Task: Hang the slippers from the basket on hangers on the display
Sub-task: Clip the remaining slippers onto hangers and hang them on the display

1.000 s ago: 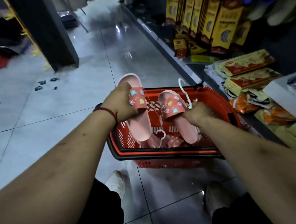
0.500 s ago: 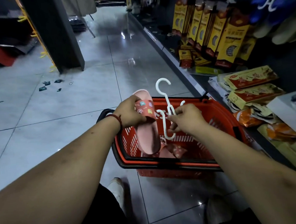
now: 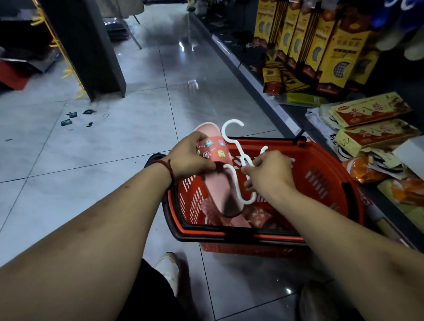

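Over a red shopping basket point(image 3: 329, 178) on the floor, my left hand point(image 3: 188, 156) grips a pink slipper point(image 3: 220, 189) by its red strap with cartoon stickers, toe pointing away from me. My right hand point(image 3: 268, 174) pinches a white plastic hanger point(image 3: 238, 159) at its middle, hook end up. The hanger's lower left arm lies against the slipper just under the strap. More pink and red slippers point(image 3: 255, 217) lie in the basket bottom, partly hidden.
Low shelves on the right hold yellow boxes point(image 3: 322, 44) and flat red-and-yellow packets point(image 3: 370, 110). Blue slippers point(image 3: 399, 0) hang on a white hanger at top right. A dark pillar point(image 3: 89, 44) stands at back left. My white shoe point(image 3: 170, 268) is beside the basket.
One second ago I held a slipper in each hand; the right slipper is gone from my right hand, which now holds only the hanger. The hanger has come up against the left slipper.
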